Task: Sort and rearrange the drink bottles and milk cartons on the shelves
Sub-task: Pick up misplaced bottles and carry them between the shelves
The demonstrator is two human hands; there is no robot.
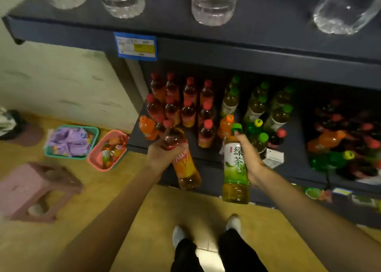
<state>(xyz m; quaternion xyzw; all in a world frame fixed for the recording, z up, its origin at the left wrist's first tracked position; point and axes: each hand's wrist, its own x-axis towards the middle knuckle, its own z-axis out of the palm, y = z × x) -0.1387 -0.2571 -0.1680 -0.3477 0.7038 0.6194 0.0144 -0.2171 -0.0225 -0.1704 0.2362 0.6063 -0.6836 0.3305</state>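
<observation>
Ahead of your fingers: red-cap bottles [186,106] and green-cap bottles [257,104] crowd the lower shelf [208,154]. Your left hand [159,153] grips the red tea bottle [183,160], right hand [250,158] grips the green tea bottle [235,164]; both held just before the shelf edge, caps pointing away toward the shelf, long axes roughly front-to-back. Baskets [90,145] on floor, left of left hand.

Both arms are reaching forward; the left hand [159,151] is gripping a red-capped bottle [181,158], the right hand [250,160] is gripping a green-capped bottle [235,168] beside it.

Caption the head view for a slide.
Left hand holds a red-capped tea bottle, right hand a green tea bottle, before the lower shelf.
</observation>
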